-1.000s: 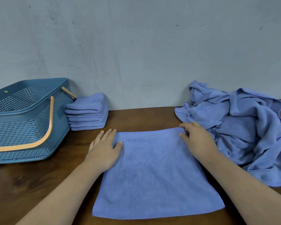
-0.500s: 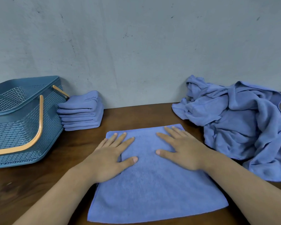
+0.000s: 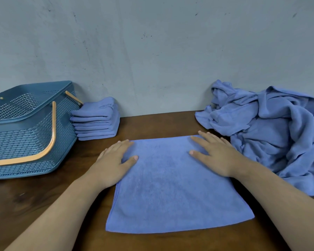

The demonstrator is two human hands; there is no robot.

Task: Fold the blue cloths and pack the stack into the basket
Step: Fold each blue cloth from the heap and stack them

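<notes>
Brown table [image 3: 152,124], blue cloth [image 3: 170,192] spread out, left hand [image 3: 112,163] and right hand [image 3: 216,156] flat, straight-fingered, on its far corners.

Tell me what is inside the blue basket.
Of the basket, only the far inner wall shows, with nothing against it. Its near wall covers the bottom, so whether anything lies there cannot be seen.

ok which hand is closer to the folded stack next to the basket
Left. The left hand rests flat on the far left corner of the spread cloth, just in front of the folded stack. The right hand rests on its far right corner, beside the unfolded pile.
</notes>
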